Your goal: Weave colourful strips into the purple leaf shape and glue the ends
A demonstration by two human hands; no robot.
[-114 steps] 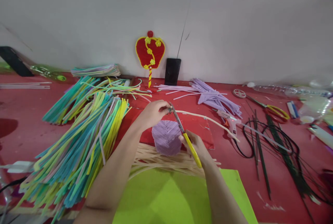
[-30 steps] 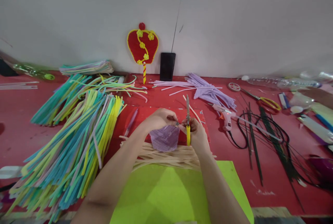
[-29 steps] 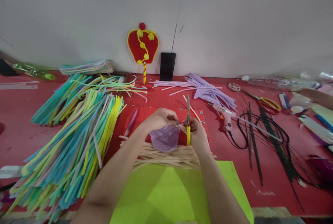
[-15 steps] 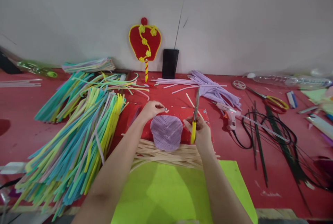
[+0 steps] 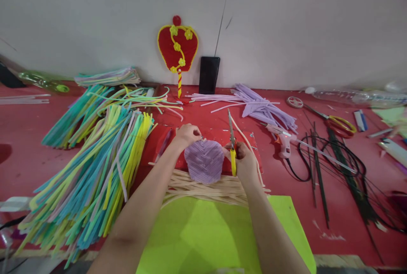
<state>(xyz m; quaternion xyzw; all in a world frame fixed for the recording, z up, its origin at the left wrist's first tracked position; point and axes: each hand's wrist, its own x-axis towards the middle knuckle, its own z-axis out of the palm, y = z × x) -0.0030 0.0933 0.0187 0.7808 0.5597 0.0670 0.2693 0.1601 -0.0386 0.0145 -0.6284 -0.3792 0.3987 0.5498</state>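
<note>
My left hand has its fingertips pinched at the top edge of a purple fan-shaped piece made of pipe-cleaner strips. A small pale bit shows at those fingertips, too small to name. In my right hand are yellow-handled scissors, their blades pointing up and away, right of the purple piece. A cream pipe cleaner curves past the right hand; whether the hand holds it too I cannot tell. Below the purple piece lie several cream pipe cleaners on the red board.
Coloured pipe cleaners are heaped at left, purple ones at back right. A pink glue gun, red-handled scissors and dark stems lie right. A red-and-yellow fan-shaped craft and a phone lean at the wall.
My left fingertips have come down to the purple piece's top edge. The scissors have swung slightly left, and more of the cream pipe cleaner shows beside my right hand.
</note>
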